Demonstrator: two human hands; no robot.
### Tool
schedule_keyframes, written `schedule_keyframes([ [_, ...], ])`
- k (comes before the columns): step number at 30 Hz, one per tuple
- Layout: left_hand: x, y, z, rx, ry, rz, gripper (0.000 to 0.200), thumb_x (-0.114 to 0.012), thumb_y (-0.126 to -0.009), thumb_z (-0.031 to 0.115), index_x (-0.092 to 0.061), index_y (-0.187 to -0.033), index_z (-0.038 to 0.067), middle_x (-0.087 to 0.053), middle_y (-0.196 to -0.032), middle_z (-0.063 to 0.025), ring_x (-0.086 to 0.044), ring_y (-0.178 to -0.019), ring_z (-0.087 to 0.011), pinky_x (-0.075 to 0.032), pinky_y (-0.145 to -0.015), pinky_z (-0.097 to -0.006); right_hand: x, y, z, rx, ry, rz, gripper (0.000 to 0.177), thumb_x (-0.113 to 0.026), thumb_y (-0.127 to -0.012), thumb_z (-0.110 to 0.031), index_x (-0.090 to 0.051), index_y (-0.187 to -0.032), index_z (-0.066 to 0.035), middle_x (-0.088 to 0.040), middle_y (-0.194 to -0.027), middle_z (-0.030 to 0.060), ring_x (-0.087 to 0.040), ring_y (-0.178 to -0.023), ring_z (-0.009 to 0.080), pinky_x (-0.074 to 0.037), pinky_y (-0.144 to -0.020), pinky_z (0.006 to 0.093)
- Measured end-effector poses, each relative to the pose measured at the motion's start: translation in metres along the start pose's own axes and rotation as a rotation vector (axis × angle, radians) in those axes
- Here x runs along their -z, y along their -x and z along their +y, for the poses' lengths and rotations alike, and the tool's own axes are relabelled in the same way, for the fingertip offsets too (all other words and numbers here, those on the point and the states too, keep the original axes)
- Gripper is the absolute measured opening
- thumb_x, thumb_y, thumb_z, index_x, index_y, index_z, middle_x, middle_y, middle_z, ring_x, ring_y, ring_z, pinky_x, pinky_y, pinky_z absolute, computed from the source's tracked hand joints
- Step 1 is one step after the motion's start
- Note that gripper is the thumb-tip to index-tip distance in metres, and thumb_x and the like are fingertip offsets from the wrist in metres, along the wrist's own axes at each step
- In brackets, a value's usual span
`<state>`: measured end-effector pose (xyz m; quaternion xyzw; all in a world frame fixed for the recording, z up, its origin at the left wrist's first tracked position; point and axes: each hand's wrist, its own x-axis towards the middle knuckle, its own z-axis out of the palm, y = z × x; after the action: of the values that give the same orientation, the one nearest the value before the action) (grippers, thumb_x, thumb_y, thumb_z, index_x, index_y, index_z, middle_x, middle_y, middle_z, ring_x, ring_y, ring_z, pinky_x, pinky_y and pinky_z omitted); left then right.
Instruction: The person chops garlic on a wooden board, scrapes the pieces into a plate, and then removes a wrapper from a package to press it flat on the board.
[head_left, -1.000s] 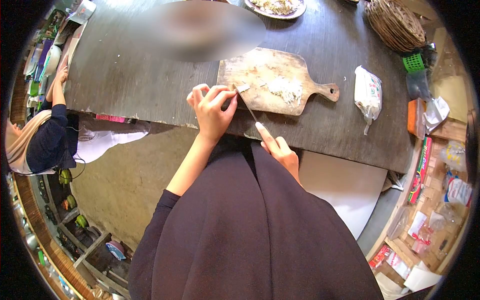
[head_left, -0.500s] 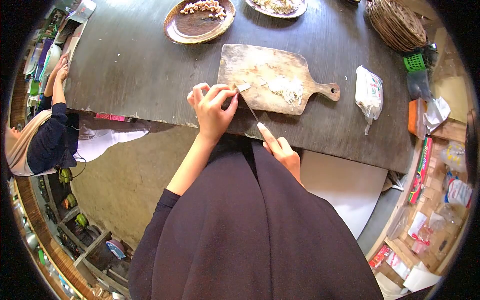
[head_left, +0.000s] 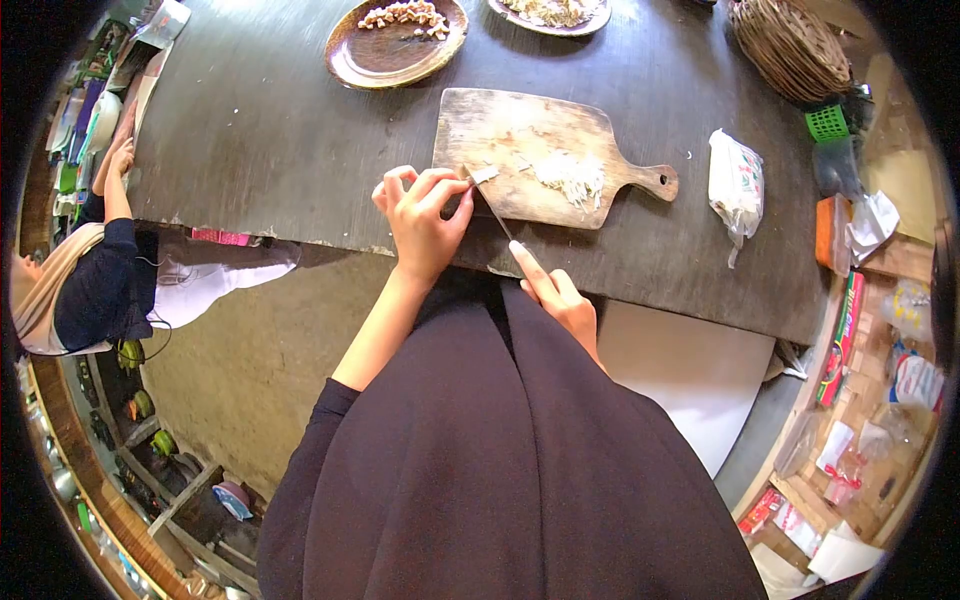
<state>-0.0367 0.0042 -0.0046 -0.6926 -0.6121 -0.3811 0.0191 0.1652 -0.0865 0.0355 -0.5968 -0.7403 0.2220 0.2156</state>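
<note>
A wooden cutting board lies near the table's front edge, its handle toward the right. At its lower left, my left hand pinches a small pale piece of food between thumb and fingers. My right hand is wrapped round the handle of a knife. The blade slants up and left across the board's front edge, its tip beside the pale piece and my left fingertips. A heap of thin pale shreds rests on the right part of the board.
Beyond the board are a brown plate with chopped pieces and a second plate with shredded food. A white plastic packet lies to the right, with stacked woven plates behind. Another person sits at the far left.
The knife and my right hand have shifted very slightly left and up. My left hand keeps its pinch in nearly the same place.
</note>
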Motion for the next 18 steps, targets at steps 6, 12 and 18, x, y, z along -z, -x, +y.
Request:
schedule_keyframes([
  [6,0.001,0.000,0.000,0.009,-0.012,-0.015,0.013,-0.083,-0.076,0.019,-0.077,-0.087,0.020,-0.073,-0.101,0.0094,-0.052,-0.107,-0.0244,-0.032,-0.098,-0.0414,0.006,0.004,-0.004,-0.028,0.005,-0.021,0.050,-0.066,-0.097,-0.011,-0.060,-0.145,-0.025,-0.051,-0.077,0.0123,-0.061,-0.062,0.0319,-0.051,-0.059,0.0419],
  [12,0.000,0.001,0.000,0.013,-0.007,-0.019,0.012,-0.083,-0.077,0.019,-0.077,-0.087,0.019,-0.073,-0.100,0.0093,-0.052,-0.108,-0.0246,-0.032,-0.098,-0.0415,0.001,0.002,-0.001,-0.013,0.010,-0.011,0.052,-0.067,-0.097,-0.012,-0.059,-0.146,-0.029,-0.052,-0.078,0.0127,-0.062,-0.062,0.0326,-0.051,-0.060,0.0437],
  [18,0.002,0.000,0.000,0.009,-0.010,-0.019,0.012,-0.083,-0.076,0.018,-0.077,-0.086,0.019,-0.073,-0.100,0.0091,-0.053,-0.108,-0.0249,-0.032,-0.098,-0.0414,0.000,0.006,0.002,-0.010,0.015,0.003,0.052,-0.065,-0.099,-0.028,-0.054,-0.148,-0.038,-0.049,-0.079,0.0082,-0.062,-0.056,0.0303,-0.053,-0.054,0.0420],
])
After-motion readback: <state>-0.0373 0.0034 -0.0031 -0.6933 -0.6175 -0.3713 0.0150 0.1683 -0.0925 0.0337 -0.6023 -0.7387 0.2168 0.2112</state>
